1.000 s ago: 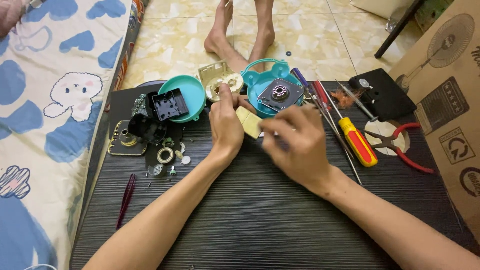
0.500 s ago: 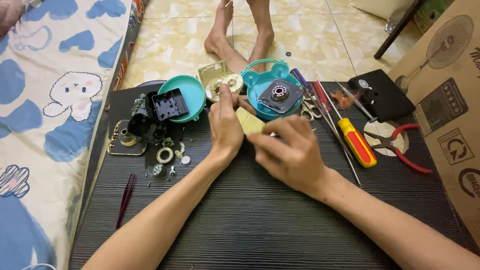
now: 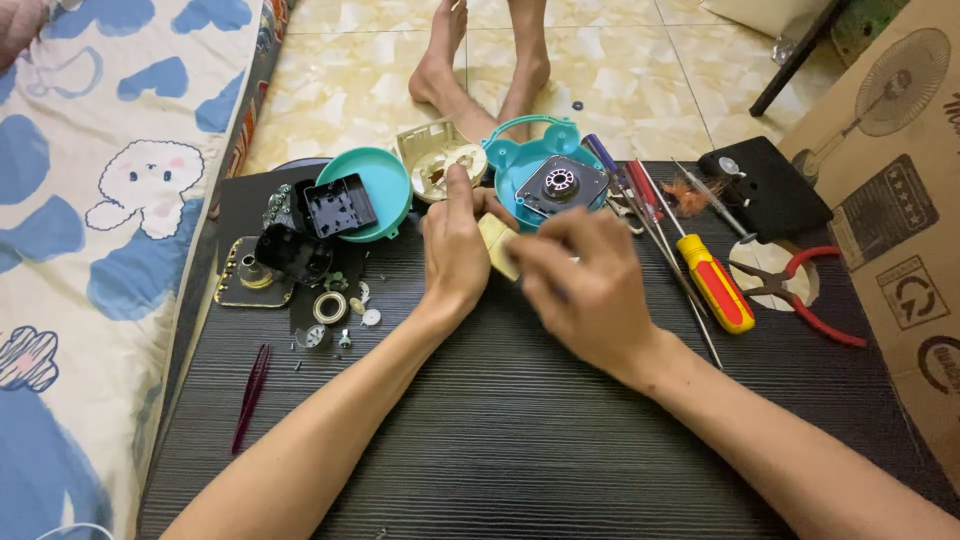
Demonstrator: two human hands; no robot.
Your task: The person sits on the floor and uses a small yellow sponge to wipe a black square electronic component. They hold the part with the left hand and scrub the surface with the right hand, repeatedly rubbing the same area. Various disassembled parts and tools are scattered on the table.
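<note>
- Head view: the left hand [image 3: 455, 250] pinches a small pale yellow part [image 3: 497, 243] just in front of the teal clock case [image 3: 545, 180]; its grip is clamped on that part.
- The right hand [image 3: 590, 290] is blurred, fingers curled together; I cannot tell what they hold.
- A slip could flick the part among the loose gears [image 3: 335, 310] left of the case.
- The screwdriver [image 3: 710, 280] right of the case could roll off the tabletop [image 3: 520, 440].

Head-worn view, close, steeply down over table [image 3: 560, 440]

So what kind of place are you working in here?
Likely a home, not a workshop: a low dark board on a tiled floor, a cartoon-print mattress beside it, and a fan carton.
</note>
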